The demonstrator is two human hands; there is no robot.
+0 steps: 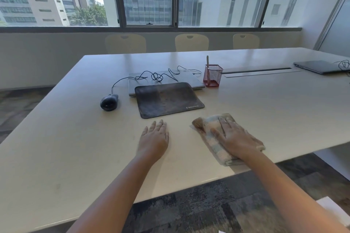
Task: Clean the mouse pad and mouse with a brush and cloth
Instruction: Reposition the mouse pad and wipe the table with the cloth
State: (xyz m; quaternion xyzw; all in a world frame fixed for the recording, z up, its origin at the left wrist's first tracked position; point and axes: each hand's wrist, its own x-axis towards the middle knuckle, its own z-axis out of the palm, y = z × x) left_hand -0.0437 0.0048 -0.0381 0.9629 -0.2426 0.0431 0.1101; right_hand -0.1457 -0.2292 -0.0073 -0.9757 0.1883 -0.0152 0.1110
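Hands at the near table edge, mouse pad [168,99] as landmark: risks before wiping.

Nearest, the right hand [235,135] lies flat with straight fingers on the folded cloth [212,132], near-right of the pad; the left hand [154,137] rests released on the table [56,147], just nearer than the pad. The pad overlaps a closed laptop [191,78], so a hard wipe may slide it. The mouse [109,101] sits left; its tangled cable [157,76] could snag. The brush [207,64], in the red holder [213,75] far-right, could tip.
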